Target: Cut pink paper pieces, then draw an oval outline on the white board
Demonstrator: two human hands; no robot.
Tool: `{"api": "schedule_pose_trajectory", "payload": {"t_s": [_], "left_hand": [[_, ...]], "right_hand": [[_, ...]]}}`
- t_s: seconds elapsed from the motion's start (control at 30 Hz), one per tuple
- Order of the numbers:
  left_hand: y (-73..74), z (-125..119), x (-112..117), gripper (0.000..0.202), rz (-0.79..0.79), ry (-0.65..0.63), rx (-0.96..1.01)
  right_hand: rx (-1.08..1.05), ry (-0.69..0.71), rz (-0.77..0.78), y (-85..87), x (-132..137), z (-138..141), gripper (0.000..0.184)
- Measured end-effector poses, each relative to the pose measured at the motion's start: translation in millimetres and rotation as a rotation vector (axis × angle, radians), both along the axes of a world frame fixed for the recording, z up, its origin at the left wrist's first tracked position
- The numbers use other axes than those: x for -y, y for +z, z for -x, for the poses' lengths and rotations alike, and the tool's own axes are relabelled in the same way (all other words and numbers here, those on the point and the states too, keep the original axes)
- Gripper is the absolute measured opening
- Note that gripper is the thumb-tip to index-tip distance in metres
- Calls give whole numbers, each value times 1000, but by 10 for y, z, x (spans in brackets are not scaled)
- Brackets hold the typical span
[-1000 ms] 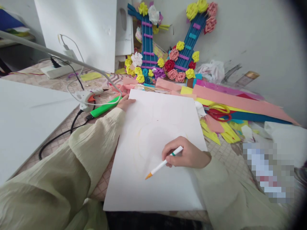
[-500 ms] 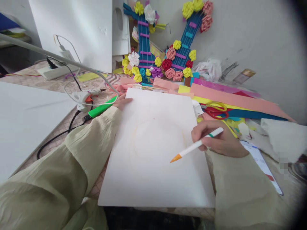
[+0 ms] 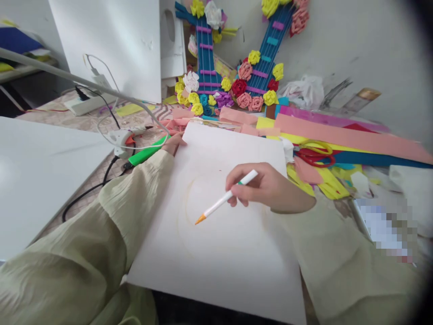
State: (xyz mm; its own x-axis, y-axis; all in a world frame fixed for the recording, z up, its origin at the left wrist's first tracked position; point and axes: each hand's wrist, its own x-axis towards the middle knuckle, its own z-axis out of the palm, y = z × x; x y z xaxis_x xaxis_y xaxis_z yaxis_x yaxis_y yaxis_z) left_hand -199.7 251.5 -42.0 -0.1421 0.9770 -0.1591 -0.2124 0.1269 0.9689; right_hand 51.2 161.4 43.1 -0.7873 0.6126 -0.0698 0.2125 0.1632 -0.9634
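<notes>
A white sheet of board (image 3: 223, 253) lies in front of me with a faint orange circle drawn on it. My right hand (image 3: 267, 187) grips a white pen with an orange tip (image 3: 225, 197); the tip rests on the left arc of the circle. My left hand (image 3: 175, 143) lies at the sheet's upper left corner; its fingers are mostly hidden behind the sleeve. Both arms wear pale green sleeves.
A glue gun (image 3: 122, 136) with a black cord and a green marker (image 3: 145, 152) sit left of the sheet. Red scissors (image 3: 313, 155) and coloured paper strips (image 3: 341, 135) lie to the right. Blue flower-decorated frames (image 3: 233, 76) lean on the wall. A white board (image 3: 37, 171) lies at left.
My right hand swung out to the sheet's right edge, then came back left and up, so the pen tip now sits on the circle's left side. The sheet has turned slightly.
</notes>
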Motion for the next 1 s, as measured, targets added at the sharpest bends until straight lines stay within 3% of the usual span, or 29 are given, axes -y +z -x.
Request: {"api": "schedule_pose_trajectory", "payload": {"t_s": [0.2,0.3,0.7,1.0], "left_hand": [[-54,-23,51,49,-6,-35,84],[-77,-20,67,48,-25,-41,112],[-141,9,42,46,-46,-31,113],[-166,23,13,49,-44,-29,101]], "right_hand": [[29,53,-72,-158,70,163,11],[65,67,-121,-197,103,188,9],[108,160,-59,-305,111,207,14],[125,197,-28,-280,114,195,11]]}}
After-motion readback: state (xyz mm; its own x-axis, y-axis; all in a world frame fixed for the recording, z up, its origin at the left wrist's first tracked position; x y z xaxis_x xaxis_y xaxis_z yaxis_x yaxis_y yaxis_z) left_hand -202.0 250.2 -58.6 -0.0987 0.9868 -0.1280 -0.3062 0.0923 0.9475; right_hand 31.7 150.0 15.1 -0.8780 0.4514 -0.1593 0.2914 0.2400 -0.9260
